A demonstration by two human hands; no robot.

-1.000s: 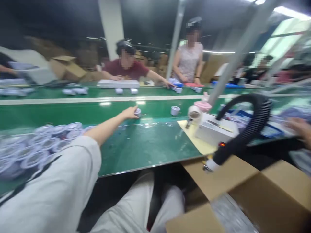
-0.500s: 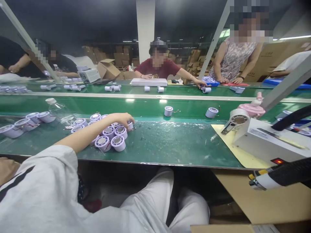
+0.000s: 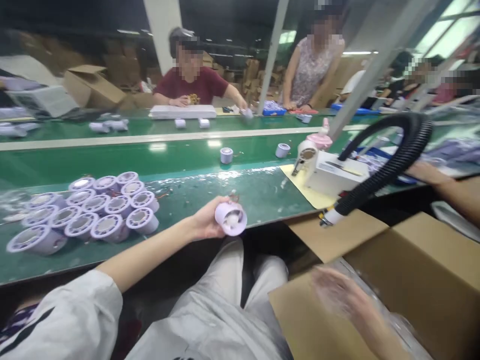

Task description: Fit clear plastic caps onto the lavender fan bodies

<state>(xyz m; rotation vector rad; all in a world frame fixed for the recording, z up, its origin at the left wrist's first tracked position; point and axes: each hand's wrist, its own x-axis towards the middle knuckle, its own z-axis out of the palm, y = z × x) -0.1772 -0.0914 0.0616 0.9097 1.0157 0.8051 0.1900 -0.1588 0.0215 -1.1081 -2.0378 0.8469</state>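
My left hand (image 3: 208, 218) is closed round a lilac fan housing (image 3: 231, 220) at the table's front edge. The housing's open end faces me, showing a white fan inside, and thin wires stick out at its far side. My right hand (image 3: 333, 292) is over the open cardboard box (image 3: 300, 305) at lower right. Motion smears its fingers, so whether it holds anything is unclear. Clear plastic shows inside the box beside that hand. To the left of my left hand, several similar lilac housings (image 3: 107, 205) stand grouped on the green table.
Two more housings stand on the green conveyor (image 3: 187, 161) behind. A white machine (image 3: 335, 172) with a black hose (image 3: 403, 142) sits to the right. Co-workers sit or stand across the line, and another person's arm (image 3: 442, 182) reaches in from the right.
My left hand has left the group, bringing one housing right and toward me. My right hand has come into view over the box. The view has turned right.
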